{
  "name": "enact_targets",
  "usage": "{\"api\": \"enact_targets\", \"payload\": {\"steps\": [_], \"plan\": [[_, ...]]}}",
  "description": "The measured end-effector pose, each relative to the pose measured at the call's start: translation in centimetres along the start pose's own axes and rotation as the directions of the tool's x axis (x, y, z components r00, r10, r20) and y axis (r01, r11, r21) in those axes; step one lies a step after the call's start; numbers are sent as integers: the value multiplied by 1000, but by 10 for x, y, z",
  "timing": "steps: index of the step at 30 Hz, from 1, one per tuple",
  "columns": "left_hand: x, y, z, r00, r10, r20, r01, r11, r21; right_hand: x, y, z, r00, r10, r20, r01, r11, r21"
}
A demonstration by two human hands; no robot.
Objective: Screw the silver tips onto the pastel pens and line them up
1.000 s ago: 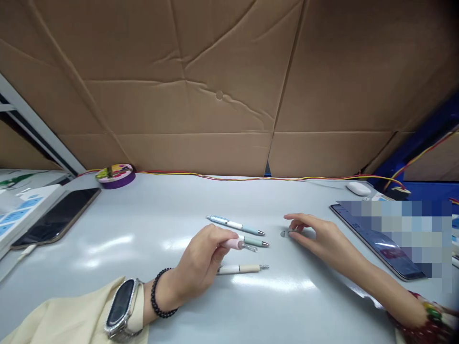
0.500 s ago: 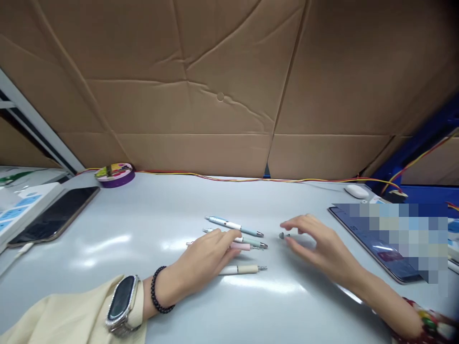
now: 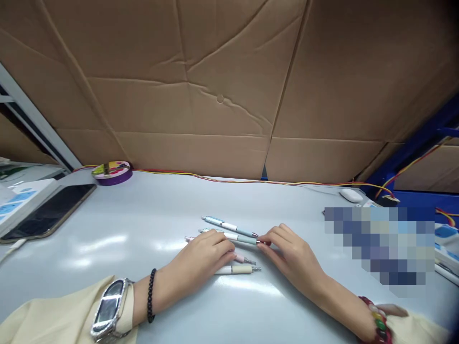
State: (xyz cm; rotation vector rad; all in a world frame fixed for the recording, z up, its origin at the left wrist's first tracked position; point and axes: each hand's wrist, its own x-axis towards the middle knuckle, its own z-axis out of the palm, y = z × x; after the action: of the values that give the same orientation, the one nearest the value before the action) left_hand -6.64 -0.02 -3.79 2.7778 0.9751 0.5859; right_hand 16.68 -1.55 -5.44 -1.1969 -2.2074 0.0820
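My left hand (image 3: 201,258) lies over the middle of the pens, its fingers bent around the pink pen (image 3: 242,258), which comes out between thumb and forefinger. A green and white pen (image 3: 244,238) runs just behind its knuckles. With thumb and forefinger, my right hand (image 3: 290,251) pinches the metal tip end of that green pen. Behind it lies a blue and white pen (image 3: 229,226), its tip close to my right fingertips. Nearest to me is a cream and white pen (image 3: 240,270), partly under my left hand. Bare silver ends show on the pink and cream pens.
A purple round tin (image 3: 113,173) stands at the back left. A phone (image 3: 50,210) with a white cable lies at the left. On the right are a white mouse (image 3: 351,195) and a blurred-out device (image 3: 380,248). Thin wires (image 3: 229,181) run along the cardboard wall (image 3: 201,114).
My right hand has moved left and closed on the green pen's tip end; the small grey piece by its fingers is out of sight. The pink pen's front end has swung toward me.
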Motion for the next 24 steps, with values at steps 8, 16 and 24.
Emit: {"api": "enact_targets", "payload": {"steps": [8,16,24], "plan": [[4,6,-12,855,317,-411,-175,922,346,-3,-28,-11,994,-28,-105,58,955,290],[-1,1,0,949,268,-165,-193,910,368,-9,-20,-4,980,-161,-114,182,963,199],[-2,4,-1,951,292,-103,-233,893,385,-7,-24,-4,997,-66,44,51,957,285]]}}
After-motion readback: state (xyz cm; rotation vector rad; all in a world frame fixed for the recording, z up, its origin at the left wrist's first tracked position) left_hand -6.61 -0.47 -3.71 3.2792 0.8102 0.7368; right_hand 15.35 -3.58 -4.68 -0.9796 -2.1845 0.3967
